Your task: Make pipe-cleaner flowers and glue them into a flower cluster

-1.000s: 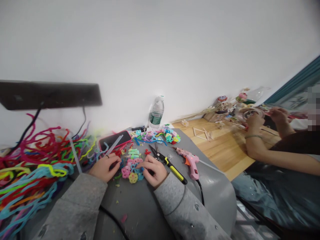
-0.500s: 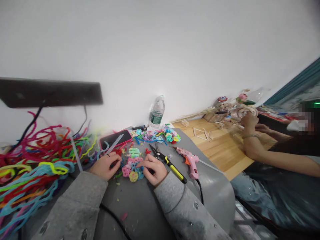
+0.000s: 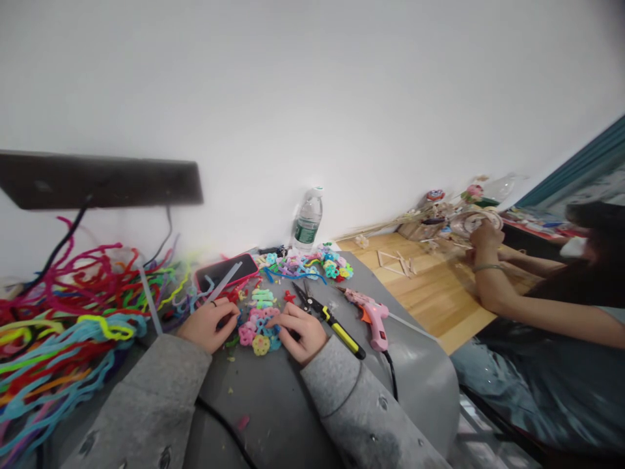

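"The co-worker [image 3: 547,319] has leaned in; we haven't shifted."
"Where are our flowers [image 3: 261,344]?"
"Short of the table's [image 3: 420,384] far edge, between left hand [image 3: 208,326] and nearer right hand [image 3: 303,332], whose fingertips touch them; whether either grips, we can't tell."

No legible text: only pale marks, too small to read, on the green label [image 3: 306,232] around the plastic water bottle [image 3: 312,207].

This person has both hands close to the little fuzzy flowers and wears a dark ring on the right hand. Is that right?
Not quite: the head view shows the dark ring on the left hand, not the right hand. Both hands are indeed close to the little fuzzy flowers.
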Available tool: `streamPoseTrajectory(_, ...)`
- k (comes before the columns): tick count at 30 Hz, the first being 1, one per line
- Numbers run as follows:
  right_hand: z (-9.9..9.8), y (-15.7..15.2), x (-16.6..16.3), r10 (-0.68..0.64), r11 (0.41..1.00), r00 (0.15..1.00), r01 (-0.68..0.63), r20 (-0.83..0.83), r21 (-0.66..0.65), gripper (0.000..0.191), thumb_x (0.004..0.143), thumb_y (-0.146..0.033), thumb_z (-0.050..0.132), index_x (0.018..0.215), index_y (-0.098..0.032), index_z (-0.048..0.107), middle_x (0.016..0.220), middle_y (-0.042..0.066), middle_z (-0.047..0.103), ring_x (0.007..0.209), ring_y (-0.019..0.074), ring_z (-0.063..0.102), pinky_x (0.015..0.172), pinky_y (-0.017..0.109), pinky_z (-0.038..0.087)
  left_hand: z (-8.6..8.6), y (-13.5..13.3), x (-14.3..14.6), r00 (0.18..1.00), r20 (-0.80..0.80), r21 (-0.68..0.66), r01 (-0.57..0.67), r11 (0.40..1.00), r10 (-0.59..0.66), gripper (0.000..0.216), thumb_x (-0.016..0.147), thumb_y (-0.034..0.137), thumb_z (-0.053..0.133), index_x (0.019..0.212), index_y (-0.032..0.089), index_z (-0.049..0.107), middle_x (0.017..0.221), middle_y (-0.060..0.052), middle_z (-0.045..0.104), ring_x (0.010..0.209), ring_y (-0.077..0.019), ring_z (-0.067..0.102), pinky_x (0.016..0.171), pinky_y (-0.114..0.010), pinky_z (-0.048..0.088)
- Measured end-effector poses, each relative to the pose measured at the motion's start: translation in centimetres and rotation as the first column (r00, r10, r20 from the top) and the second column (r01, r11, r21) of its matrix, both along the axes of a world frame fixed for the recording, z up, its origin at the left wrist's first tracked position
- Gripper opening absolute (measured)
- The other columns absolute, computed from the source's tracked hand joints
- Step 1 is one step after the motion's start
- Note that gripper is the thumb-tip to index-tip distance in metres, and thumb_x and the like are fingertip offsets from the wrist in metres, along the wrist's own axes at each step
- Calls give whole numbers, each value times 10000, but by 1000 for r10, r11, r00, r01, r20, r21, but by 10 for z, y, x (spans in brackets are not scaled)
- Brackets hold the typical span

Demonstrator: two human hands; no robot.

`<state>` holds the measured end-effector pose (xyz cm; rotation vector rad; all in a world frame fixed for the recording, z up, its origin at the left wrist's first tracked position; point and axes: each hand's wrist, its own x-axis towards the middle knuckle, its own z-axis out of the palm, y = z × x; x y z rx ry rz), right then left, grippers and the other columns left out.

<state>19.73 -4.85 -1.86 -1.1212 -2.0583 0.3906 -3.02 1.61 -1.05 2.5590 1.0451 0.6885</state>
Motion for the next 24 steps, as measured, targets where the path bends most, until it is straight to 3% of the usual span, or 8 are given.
streamPoseTrajectory(24, -2, 0, 1, -7, 1000, 998, 8, -68, 10, 247, 867, -200, 404, 919, -197, 646, 697, 18, 483, 611, 128, 483, 580, 242, 408, 1, 1, 0, 999, -27, 10, 17, 1000, -17, 229, 822, 243, 389, 759, 178, 599, 707, -30, 607, 669, -153, 581, 623, -252, 449)
